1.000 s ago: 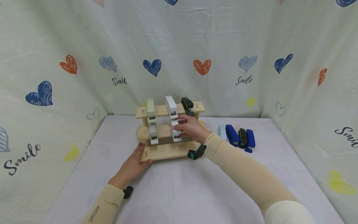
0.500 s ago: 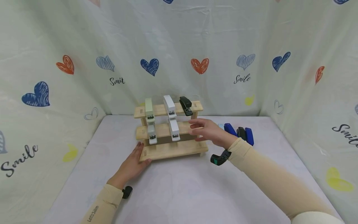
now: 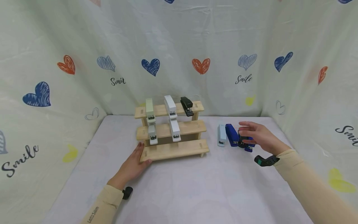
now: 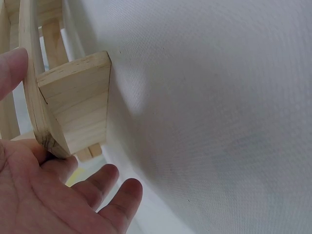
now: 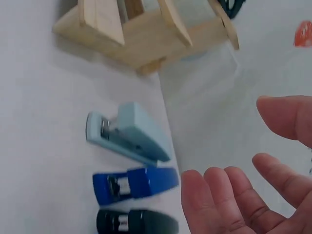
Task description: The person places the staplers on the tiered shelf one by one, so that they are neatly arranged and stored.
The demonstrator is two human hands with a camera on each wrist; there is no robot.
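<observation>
My left hand (image 3: 130, 169) holds the left end of a three-tier wooden shelf (image 3: 179, 148), its thumb at the front edge of the lowest board. In the left wrist view, that board's corner lies between thumb and fingers. My right hand (image 3: 258, 137), fingers spread and holding nothing, hovers over a black stapler (image 3: 242, 142) and a dark blue stapler (image 3: 248, 149), hiding parts of both. Left of them stand another blue stapler (image 3: 231, 135) and a light blue stapler (image 5: 134, 131).
The top board bears a pale green stapler (image 3: 149, 109), a white stapler (image 3: 170, 106) and a black stapler (image 3: 186, 105). A grey-white stapler (image 3: 152, 133) and a white stapler (image 3: 174, 129) sit on the middle board. A heart-printed curtain (image 3: 179, 37) encloses the table.
My right hand let go of the white stapler on the middle board and swung right, across to the staplers on the table. My left hand stayed on the shelf.
</observation>
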